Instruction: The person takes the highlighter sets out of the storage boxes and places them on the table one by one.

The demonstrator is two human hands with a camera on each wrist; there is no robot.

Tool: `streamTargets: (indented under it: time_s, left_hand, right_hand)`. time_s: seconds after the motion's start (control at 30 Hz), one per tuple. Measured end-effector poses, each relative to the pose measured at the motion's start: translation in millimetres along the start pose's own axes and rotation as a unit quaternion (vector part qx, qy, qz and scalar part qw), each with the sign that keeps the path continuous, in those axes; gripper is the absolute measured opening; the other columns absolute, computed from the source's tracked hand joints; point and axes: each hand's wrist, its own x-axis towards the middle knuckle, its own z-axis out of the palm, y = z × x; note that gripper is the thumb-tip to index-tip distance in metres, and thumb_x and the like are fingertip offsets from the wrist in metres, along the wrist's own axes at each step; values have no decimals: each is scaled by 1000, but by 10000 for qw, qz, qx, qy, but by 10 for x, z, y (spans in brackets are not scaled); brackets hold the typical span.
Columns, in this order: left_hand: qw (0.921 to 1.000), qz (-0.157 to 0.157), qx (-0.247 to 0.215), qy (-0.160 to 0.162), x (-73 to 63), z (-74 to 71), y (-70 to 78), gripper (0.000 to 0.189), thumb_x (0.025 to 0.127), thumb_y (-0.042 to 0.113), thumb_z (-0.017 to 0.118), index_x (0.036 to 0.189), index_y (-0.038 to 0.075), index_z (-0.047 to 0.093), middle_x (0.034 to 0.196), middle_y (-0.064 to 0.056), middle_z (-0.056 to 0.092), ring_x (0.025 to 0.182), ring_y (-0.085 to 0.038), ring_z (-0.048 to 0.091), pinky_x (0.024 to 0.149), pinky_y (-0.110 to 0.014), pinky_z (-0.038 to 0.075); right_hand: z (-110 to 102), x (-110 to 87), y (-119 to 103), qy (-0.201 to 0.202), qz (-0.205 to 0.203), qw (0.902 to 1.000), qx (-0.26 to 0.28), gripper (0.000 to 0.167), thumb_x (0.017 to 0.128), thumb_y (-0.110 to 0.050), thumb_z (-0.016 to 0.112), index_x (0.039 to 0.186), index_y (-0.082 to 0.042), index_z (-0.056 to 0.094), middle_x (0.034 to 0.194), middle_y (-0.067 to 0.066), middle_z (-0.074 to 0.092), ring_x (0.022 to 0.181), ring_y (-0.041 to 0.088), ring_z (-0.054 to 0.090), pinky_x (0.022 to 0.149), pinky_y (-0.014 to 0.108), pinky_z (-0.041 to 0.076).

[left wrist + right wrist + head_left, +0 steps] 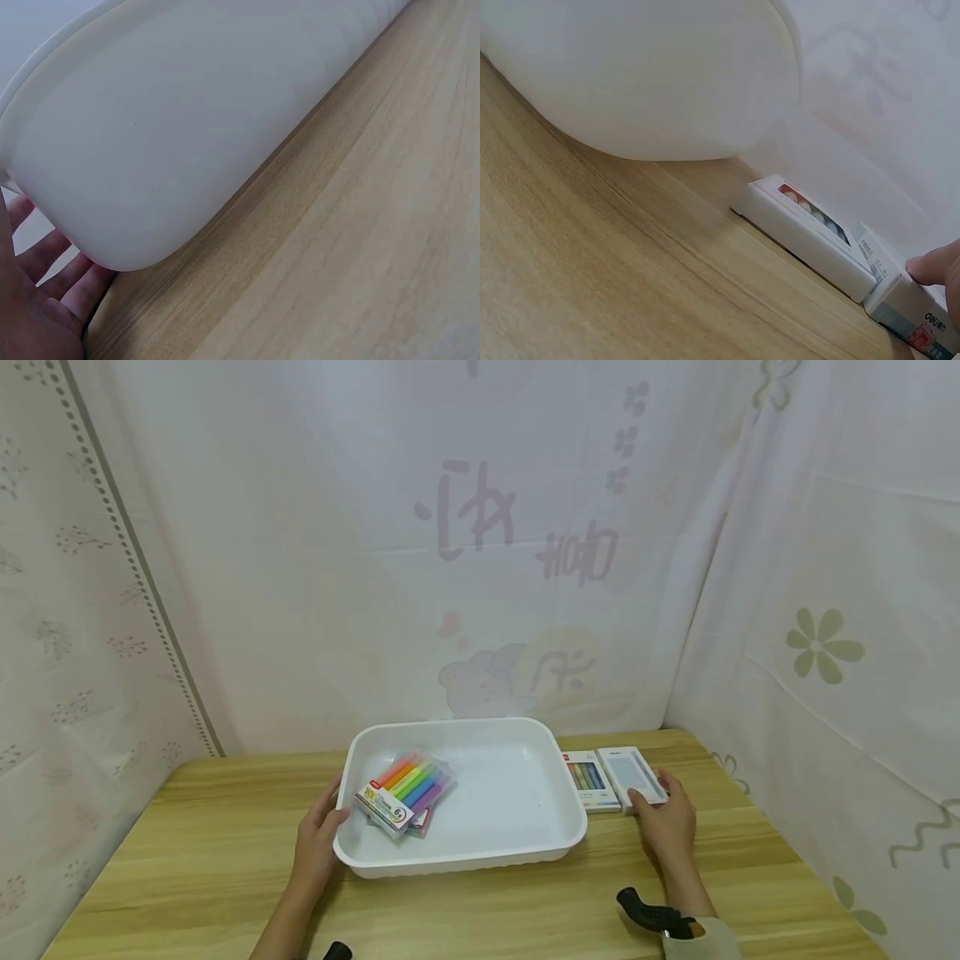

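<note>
A white plastic tray (495, 793) stands on the table. My left hand (317, 843) holds its left side, thumb at the rim and fingers against the outer wall (135, 150). Inside the tray, at the left, lies a clear pack of coloured markers (405, 789) on top of another pack, mostly hidden. To the right of the tray, my right hand (670, 818) grips a flat white box (632, 777), thumb on its near end and fingers along its right side. In the right wrist view only part of that hand shows, on the printed box (911, 307).
A white box with a window showing coloured sticks (588, 781) lies between the tray and the held box, side by side with the latter. The wooden table (465, 918) ends at a printed cloth (375, 568) behind, with more cloth on both sides.
</note>
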Motion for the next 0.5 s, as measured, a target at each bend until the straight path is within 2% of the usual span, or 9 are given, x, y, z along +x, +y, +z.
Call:
streamTargets:
  time_s: [0.03, 0.1, 0.3, 0.37, 0.5]
  left_hand:
    - [10000, -11, -8, -1, 1, -2, 2, 56, 102, 13, 45, 157, 20, 39, 159, -16, 43, 119, 1, 54, 87, -14, 51]
    - [10000, -23, -28, -11, 0, -5, 4, 56, 102, 13, 45, 157, 21, 39, 159, -17, 43, 120, 0, 55, 86, -14, 51]
    - [10000, -12, -54, -38, -3, -2, 14, 56, 102, 13, 44, 157, 21, 38, 159, -18, 42, 135, -34, 50, 85, -14, 51]
    - [10000, 19, -56, -29, -1, 1, 9, 56, 102, 13, 44, 157, 20, 38, 159, -19, 43, 135, -36, 50, 85, -15, 52]
    - [10000, 35, -27, -19, 0, 5, -10, 56, 102, 12, 44, 157, 18, 38, 159, -19, 42, 135, -34, 50, 86, -15, 52]
  right_hand:
    - [4, 3, 1, 5, -14, 10000, -9, 73, 93, -18, 70, 153, 3, 35, 151, 32, 43, 141, 50, 36, 116, 61, 28]
    - [9, 4, -5, 6, -33, 10000, -17, 72, 93, -18, 70, 152, 4, 36, 151, 32, 43, 141, 49, 37, 116, 61, 28]
    - [12, -5, -16, -77, -61, 9999, -45, 67, 93, -18, 69, 150, 4, 40, 151, 31, 44, 141, 48, 38, 115, 60, 29]
    - [9, -8, -19, -149, -83, 9998, -61, 67, 94, -18, 69, 150, 4, 39, 152, 31, 43, 141, 48, 37, 116, 60, 29]
    - [3, -16, -27, -239, -114, 9996, -76, 67, 94, -17, 69, 150, 4, 39, 152, 31, 43, 142, 48, 37, 117, 60, 29]
